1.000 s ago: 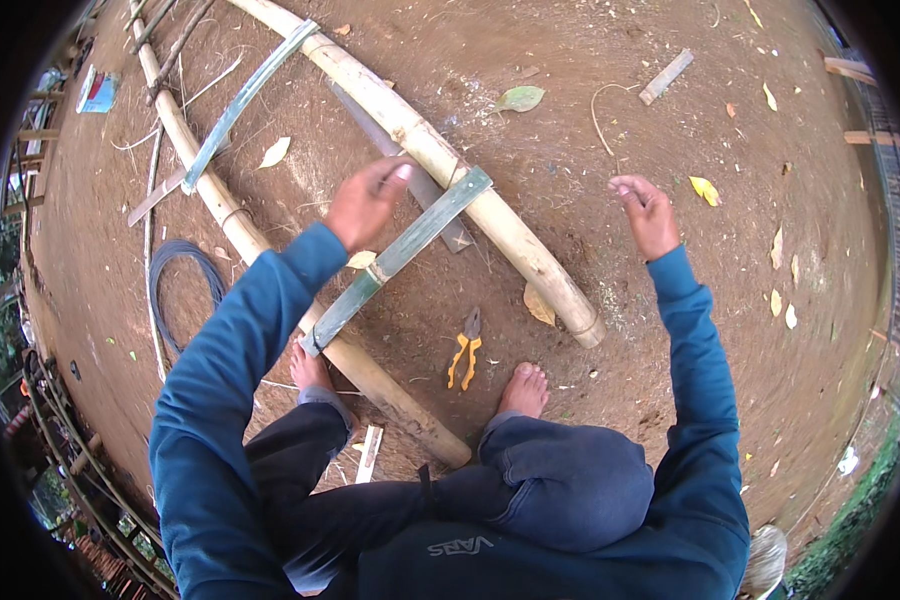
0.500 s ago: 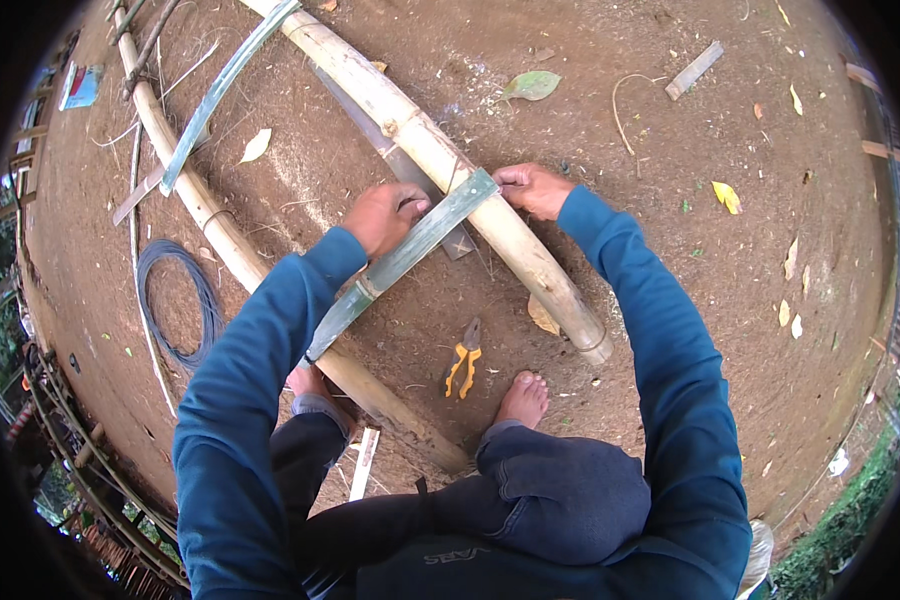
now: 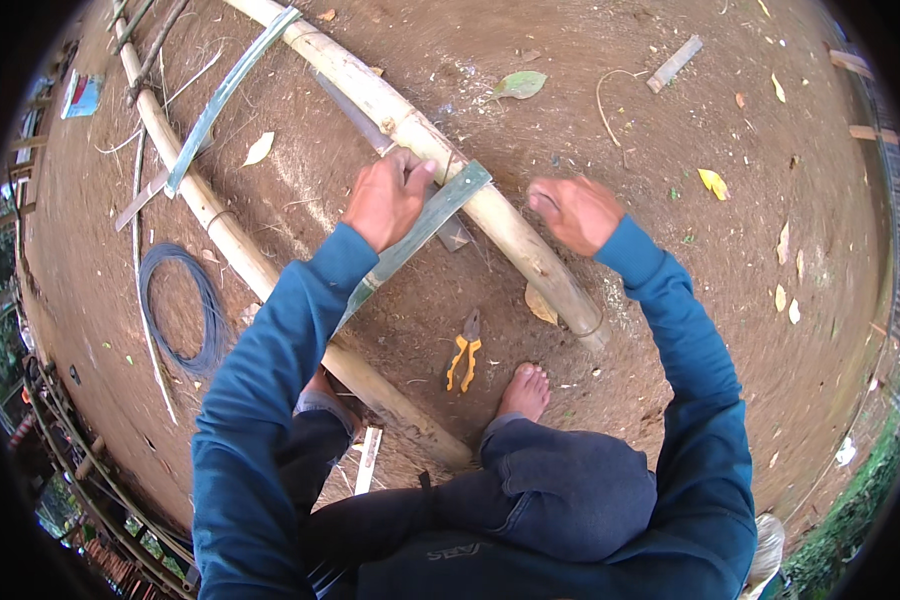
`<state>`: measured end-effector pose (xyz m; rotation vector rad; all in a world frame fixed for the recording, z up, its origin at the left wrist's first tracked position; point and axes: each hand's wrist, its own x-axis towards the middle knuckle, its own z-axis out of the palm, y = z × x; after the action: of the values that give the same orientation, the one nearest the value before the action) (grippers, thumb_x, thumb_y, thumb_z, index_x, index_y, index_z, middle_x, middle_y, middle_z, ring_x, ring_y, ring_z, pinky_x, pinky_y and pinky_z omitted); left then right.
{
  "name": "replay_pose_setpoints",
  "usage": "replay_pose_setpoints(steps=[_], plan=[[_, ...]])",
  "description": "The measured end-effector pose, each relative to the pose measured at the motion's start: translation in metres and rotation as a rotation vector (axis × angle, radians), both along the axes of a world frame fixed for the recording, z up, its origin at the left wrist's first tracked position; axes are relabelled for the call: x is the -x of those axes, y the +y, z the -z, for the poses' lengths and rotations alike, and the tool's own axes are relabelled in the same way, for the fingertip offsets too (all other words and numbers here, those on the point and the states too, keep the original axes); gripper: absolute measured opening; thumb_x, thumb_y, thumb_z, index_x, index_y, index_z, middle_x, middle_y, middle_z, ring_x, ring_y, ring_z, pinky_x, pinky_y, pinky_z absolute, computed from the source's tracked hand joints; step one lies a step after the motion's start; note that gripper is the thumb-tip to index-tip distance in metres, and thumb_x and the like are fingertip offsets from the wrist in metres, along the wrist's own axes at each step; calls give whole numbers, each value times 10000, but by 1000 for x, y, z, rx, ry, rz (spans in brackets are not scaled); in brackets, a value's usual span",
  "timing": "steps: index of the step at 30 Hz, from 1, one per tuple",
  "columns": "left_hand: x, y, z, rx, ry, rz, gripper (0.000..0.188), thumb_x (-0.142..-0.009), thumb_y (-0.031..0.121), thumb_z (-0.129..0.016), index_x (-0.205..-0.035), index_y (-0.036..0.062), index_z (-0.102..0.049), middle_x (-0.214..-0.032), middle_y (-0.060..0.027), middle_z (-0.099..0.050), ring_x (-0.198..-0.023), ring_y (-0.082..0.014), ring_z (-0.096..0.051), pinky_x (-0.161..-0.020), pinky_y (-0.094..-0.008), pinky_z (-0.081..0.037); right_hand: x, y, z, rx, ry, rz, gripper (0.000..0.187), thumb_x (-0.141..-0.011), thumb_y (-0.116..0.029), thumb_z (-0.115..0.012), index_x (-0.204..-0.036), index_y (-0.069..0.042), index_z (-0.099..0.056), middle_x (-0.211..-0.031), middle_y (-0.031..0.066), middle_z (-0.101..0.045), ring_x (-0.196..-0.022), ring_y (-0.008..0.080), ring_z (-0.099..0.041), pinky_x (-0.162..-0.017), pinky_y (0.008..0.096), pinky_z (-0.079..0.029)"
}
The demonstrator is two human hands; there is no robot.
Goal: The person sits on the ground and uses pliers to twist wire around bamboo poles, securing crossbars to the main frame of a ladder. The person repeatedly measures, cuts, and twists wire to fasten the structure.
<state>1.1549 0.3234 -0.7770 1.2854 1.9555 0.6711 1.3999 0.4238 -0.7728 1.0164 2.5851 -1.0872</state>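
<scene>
A flat green bamboo strip (image 3: pixel 425 228) lies across two pale bamboo poles, its far end resting on the right pole (image 3: pixel 525 250). My left hand (image 3: pixel 386 200) is at the strip's left edge, beside the right pole, fingers curled in and thumb out; whatever they may pinch is hidden. Off to the right of that pole, my right hand (image 3: pixel 578 215) is apart from the strip, slightly blurred, its fingers bent toward the thumb; I cannot make out anything in them. My left sleeve covers the strip's near end, where it reaches the left pole (image 3: pixel 390 405).
Yellow-handled pliers (image 3: pixel 464 352) lie on the soil between the poles, near my bare foot (image 3: pixel 526 391). A coil of dark wire (image 3: pixel 208 345) is left of the left pole. Another green strip (image 3: pixel 232 95) spans the poles farther off. A grey slat (image 3: pixel 355 115) lies under the right pole.
My right hand has pulled away from the strip's end toward the right. My left hand has moved slightly up toward the right pole. The view has shifted a little.
</scene>
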Motion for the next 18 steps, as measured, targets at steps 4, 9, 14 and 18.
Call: replay_pose_setpoints(steps=[4, 9, 14, 18], plan=[[-16, 2, 8, -212, -218, 76, 127, -877, 117, -629, -933, 7, -660, -805, -83, -610, -724, -215, -597, -693, -332, -487, 22, 6, 4, 27, 160, 3, 200, -911, -192, -433, -824, -38, -526, -732, 195, -572, -707, 395, -577, -705, 487, -471], [-25, -2, 3, -384, -3, 155, 134, -867, 84, -639, -958, 10, -704, -857, -78, -649, -780, -169, -609, -751, -291, -495, 22, -1, -4, -11, 129, -103, 189, -880, -169, -456, -797, -16, -530, -742, 200, -585, -719, 385, -592, -727, 481, -486], [-27, -6, 0, -264, -214, 21, 136, -849, 80, -661, -960, 23, -717, -933, -80, -691, -825, -145, -629, -767, -279, -496, 12, -4, -35, -152, -70, -118, 179, -852, -155, -488, -791, -3, -560, -754, 214, -610, -730, 395, -606, -720, 480, -476], [-41, -9, 4, -239, -273, 36, 217, -852, 69, -657, -1062, 18, -679, -967, -97, -681, -875, -160, -642, -806, -278, -509, 38, 6, -32, -110, 6, -124, 191, -835, -162, -510, -798, 12, -578, -737, 233, -600, -712, 409, -594, -651, 476, -460]])
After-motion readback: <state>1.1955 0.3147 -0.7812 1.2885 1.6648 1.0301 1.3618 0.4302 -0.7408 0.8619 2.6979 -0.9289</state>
